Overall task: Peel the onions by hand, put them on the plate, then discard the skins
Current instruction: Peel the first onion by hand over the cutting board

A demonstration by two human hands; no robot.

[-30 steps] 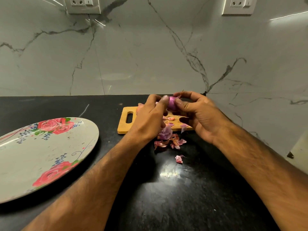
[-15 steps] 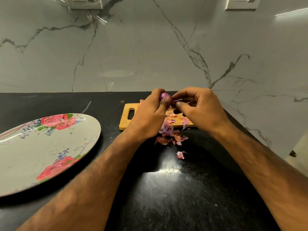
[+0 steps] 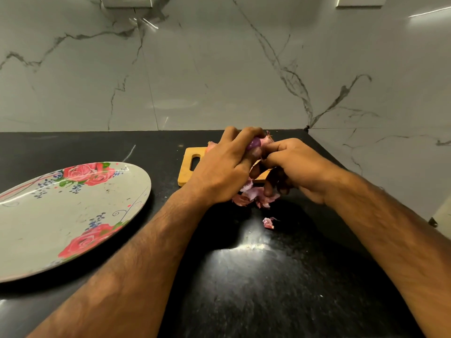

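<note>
My left hand (image 3: 219,172) grips a small purple onion (image 3: 255,143) above the wooden cutting board (image 3: 189,168); only a patch of the onion shows between my fingers. My right hand (image 3: 296,167) meets it from the right, fingertips pinching a strip of skin at the onion's side. A pile of pink onion skins (image 3: 253,196) lies at the board's front edge, partly under my hands, and one loose skin scrap (image 3: 268,222) sits nearer me on the counter. The floral plate (image 3: 48,215) lies at the left with nothing on it.
Everything rests on a black stone counter (image 3: 244,276) that ends at a marble wall (image 3: 219,69) behind and another on the right. The counter's right edge (image 3: 432,223) drops off near my right forearm.
My hands have turned the onion: my left hand now wraps over it more, my right hand has dropped lower and closer to the board. The view has tilted down slightly.
</note>
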